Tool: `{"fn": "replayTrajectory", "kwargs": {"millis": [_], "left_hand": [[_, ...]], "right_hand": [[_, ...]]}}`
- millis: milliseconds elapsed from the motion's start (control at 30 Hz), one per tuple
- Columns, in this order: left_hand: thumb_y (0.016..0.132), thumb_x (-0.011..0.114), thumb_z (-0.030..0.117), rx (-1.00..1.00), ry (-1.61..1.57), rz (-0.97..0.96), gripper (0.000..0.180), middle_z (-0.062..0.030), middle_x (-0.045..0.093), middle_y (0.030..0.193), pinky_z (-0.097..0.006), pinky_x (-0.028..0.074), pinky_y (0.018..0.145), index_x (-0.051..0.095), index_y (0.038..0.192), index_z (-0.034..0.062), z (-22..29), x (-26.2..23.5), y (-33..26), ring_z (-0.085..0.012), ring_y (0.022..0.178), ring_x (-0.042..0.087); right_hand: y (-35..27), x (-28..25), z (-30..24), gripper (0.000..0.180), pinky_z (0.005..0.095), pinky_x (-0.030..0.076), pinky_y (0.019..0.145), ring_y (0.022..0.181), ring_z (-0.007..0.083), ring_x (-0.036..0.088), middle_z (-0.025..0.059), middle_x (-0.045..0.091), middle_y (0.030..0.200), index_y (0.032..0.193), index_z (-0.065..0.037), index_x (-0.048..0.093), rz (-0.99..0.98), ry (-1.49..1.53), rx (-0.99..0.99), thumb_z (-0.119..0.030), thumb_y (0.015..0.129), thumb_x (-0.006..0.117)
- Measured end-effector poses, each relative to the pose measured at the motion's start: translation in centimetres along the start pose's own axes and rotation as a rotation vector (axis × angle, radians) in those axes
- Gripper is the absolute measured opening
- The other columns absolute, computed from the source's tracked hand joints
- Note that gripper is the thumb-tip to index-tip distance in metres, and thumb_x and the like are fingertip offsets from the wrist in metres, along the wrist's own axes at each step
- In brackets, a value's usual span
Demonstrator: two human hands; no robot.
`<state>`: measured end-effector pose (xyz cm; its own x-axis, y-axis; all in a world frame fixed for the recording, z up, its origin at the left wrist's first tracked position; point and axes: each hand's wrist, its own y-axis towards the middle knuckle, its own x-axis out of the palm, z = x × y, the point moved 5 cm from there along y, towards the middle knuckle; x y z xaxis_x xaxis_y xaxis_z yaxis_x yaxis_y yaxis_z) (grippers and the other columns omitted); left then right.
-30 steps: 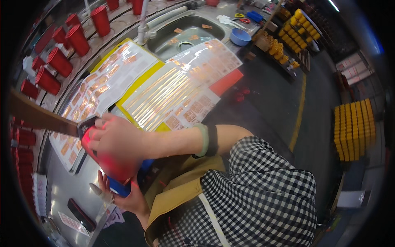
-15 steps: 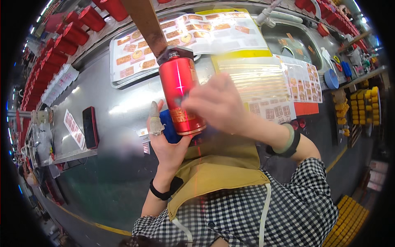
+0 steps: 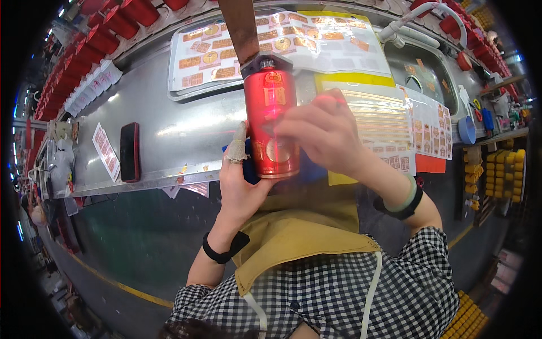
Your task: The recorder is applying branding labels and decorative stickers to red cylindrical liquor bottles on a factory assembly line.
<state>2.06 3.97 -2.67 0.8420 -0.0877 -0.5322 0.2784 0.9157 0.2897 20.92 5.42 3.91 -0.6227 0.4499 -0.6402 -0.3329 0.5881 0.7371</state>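
Note:
A glossy red bottle (image 3: 271, 113) with gold decoration lies lengthwise in front of me, its neck end in a dark angular holder (image 3: 266, 63) below a brown bar (image 3: 241, 31). My left hand (image 3: 244, 189) is closed around the bottle's near end from the left and below, with a pale wrap (image 3: 237, 149) on one finger. My right hand (image 3: 324, 133) is over the bottle's right side, fingers bent and pinched against its surface. A small dark piece shows at those fingertips; its kind is unclear. Behind the bottle's near end, blue cloth-like material (image 3: 312, 169) is partly hidden.
Gold sticker sheets (image 3: 226, 56) cover a tray at the back. A yellow-edged sheet of gold strips (image 3: 370, 110) is on the right, before a sink (image 3: 429, 73). A phone (image 3: 130, 151) and a narrow sticker sheet (image 3: 105, 151) rest on the left; red bottles (image 3: 121, 22) line the back.
The bottle has turned about its length, bringing a round gold emblem and gold lettering to the top. My right hand stays at its side, fingers still pinched. The whole view has shifted slightly.

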Motion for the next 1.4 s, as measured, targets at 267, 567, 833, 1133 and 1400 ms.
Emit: {"fn": "replayTrajectory", "kwargs": {"millis": [267, 567, 833, 1133, 1400], "left_hand": [[0.069, 0.094, 0.012, 0.068, 0.017, -0.012, 0.105, -0.0222, 0.059, 0.142, -0.038, 0.049, 0.105, 0.036, 0.154, -0.0066, 0.0, 0.0, 0.0, -0.0294, 0.124, 0.062], [0.066, 0.092, 0.007, 0.472, 0.236, 0.175, 0.044, -0.0130, 0.066, 0.136, -0.042, 0.050, 0.101, 0.077, 0.108, 0.0077, 0.3, -1.6, -2.5, -0.0343, 0.123, 0.059], [0.074, 0.089, 0.009, 0.673, 0.424, 0.190, 0.036, -0.0125, 0.063, 0.139, -0.039, 0.050, 0.097, 0.079, 0.106, 0.0200, 0.7, -1.4, -2.2, -0.0317, 0.125, 0.052], [0.080, 0.079, 0.020, 0.782, 0.640, -0.143, 0.041, -0.0110, 0.047, 0.154, -0.048, 0.041, 0.114, 0.076, 0.116, 0.0398, 3.1, -0.8, 1.0, -0.0336, 0.140, 0.034], [0.081, 0.080, 0.024, 0.906, 0.527, -0.192, 0.033, -0.0010, 0.061, 0.142, -0.049, 0.044, 0.110, 0.075, 0.109, 0.0390, 2.1, -0.3, 0.7, -0.0304, 0.134, 0.046]], "right_hand": [[-5.3, -1.9, -4.1, 0.024, 0.0321, 0.040, 0.075, 0.075, 0.0147, 0.056, -0.0067, 0.073, 0.093, 0.096, -0.018, 0.078, -0.050, 0.095, 0.173, -0.008, 0.075, 0.075], [-7.4, -3.2, -4.7, 0.027, 0.0316, 0.050, 0.076, 0.081, 0.0200, 0.064, 0.0063, 0.069, 0.091, 0.103, -0.005, 0.071, 0.042, 0.354, 0.703, -0.004, 0.079, 0.084], [-8.9, -4.1, -2.8, 0.022, 0.0239, 0.050, 0.085, 0.095, 0.0104, 0.063, 0.0054, 0.068, 0.103, 0.119, 0.003, 0.062, 0.242, 0.491, 0.973, -0.008, 0.100, 0.068], [-9.1, -2.3, -3.5, 0.022, 0.0234, 0.049, 0.089, 0.100, 0.0093, 0.062, 0.0039, 0.068, 0.107, 0.122, 0.002, 0.062, 0.358, 0.819, 1.125, -0.008, 0.102, 0.065], [-10.3, -2.9, -3.2, 0.023, 0.0242, 0.048, 0.091, 0.103, 0.0089, 0.061, 0.0044, 0.068, 0.112, 0.122, 0.001, 0.063, 0.439, 0.873, 1.206, -0.013, 0.104, 0.065]]}}
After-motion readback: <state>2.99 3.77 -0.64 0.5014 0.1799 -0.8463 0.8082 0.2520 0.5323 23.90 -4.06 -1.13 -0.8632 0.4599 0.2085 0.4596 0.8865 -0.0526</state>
